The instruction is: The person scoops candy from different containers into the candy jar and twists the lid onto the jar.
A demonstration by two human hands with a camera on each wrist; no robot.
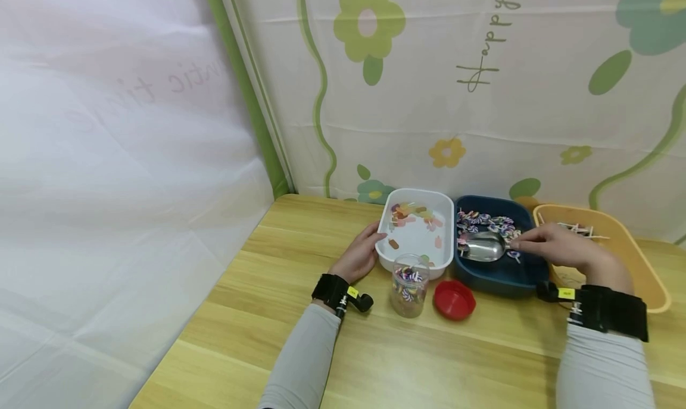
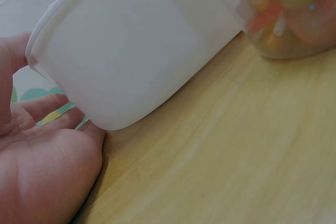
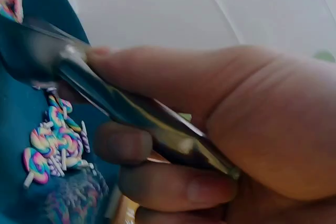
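Two hands: right hand [image 1: 557, 246] fingers pinch shiny metal scoop [image 1: 482, 246]; left hand [image 1: 360, 255] fingers spread against smooth white tub [image 1: 415, 236].

Bright, even, soft daylight-like light, faint shadows under the arms on the wooden surface [image 1: 300, 266], wide-angle bending at the head view's edges, both wrist views close and blurred, dull glare on the metal scoop [image 3: 131, 114]

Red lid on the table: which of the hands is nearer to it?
Right, narrowly. The right hand holds the metal scoop in the blue tray just behind the red lid; the left hand rests against the white tray, beyond the jar.
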